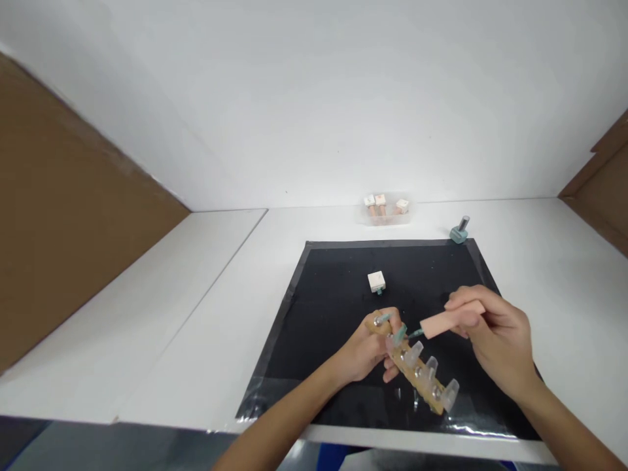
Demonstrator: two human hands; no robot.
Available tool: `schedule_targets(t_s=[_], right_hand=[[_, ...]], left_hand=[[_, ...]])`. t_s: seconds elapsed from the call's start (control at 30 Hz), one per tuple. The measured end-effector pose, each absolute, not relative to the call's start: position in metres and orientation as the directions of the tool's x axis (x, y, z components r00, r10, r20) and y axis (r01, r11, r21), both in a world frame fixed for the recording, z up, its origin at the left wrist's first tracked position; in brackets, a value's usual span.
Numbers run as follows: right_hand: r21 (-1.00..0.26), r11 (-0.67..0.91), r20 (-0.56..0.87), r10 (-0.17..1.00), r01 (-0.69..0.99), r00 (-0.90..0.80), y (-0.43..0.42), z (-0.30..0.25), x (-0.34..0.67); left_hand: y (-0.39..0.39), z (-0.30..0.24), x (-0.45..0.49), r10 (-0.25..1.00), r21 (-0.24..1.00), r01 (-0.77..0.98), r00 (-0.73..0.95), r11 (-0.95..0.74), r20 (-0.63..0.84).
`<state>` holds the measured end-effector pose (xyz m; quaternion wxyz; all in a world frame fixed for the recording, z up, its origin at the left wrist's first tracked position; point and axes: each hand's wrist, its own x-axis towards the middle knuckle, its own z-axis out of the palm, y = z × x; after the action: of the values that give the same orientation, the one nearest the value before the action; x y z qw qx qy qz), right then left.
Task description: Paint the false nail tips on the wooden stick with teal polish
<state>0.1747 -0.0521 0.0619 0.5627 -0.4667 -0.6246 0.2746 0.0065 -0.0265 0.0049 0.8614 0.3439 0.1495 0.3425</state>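
Note:
My left hand (366, 350) grips one end of a tan nail tip stand (409, 373), which slants down to the right. Several false nails stick up from it; the two nearest my fingers look green, the others clear. Between the fingers and thumb of my right hand (500, 333) is a nail polish brush (441, 322) with a pale pink handle. Its green-coated bristles are at or very near a green nail tip (400, 335); contact is too small to tell. A white square-topped bottle (377, 282) with a bit of green at its base lies on the black mat (338, 294).
At the back stands a clear plastic box (387, 219) holding several white-ended pink pieces. A teal bottle with a silver cap (459, 232) is by the mat's far right corner. Brown panels (73, 216) flank the white table (196, 340), with a white wall behind.

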Motion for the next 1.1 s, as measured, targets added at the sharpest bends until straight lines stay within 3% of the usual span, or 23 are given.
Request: schedule_targets(t_s=[0.1,0.23,0.37,0.57,0.67,0.83,1.1], right_hand=[[-0.866,0.404,0.427,0.904,0.295,0.014,-0.052,0.066,0.172],[-0.865,0.368,0.417,0.905,0.342,0.080,-0.051,0.068,0.173],[-0.903,0.370,0.401,0.909,0.219,0.116,-0.051,0.062,0.178],[-0.945,0.325,0.326,0.945,0.022,0.027,-0.047,0.059,0.180],[-0.944,0.316,0.319,0.947,0.093,0.026,-0.047,0.065,0.180],[-0.860,0.433,0.435,0.899,0.270,-0.059,-0.050,0.071,0.178],[-0.781,0.576,0.534,0.817,0.243,-0.220,-0.050,0.072,0.175]], left_hand=[[-0.027,0.006,0.008,0.641,0.641,-0.478,0.767,0.601,-0.029],[-0.027,0.007,0.008,0.614,0.593,-0.459,0.786,0.661,-0.076],[-0.026,0.006,0.006,0.566,0.538,-0.431,0.817,0.725,-0.108],[-0.024,0.001,0.002,0.498,0.437,-0.425,0.865,0.792,-0.061],[-0.024,0.000,0.000,0.478,0.412,-0.412,0.875,0.813,-0.068],[-0.022,0.003,-0.001,0.487,0.400,-0.417,0.869,0.816,-0.086],[-0.020,0.010,0.002,0.480,0.409,-0.414,0.875,0.813,-0.067]])
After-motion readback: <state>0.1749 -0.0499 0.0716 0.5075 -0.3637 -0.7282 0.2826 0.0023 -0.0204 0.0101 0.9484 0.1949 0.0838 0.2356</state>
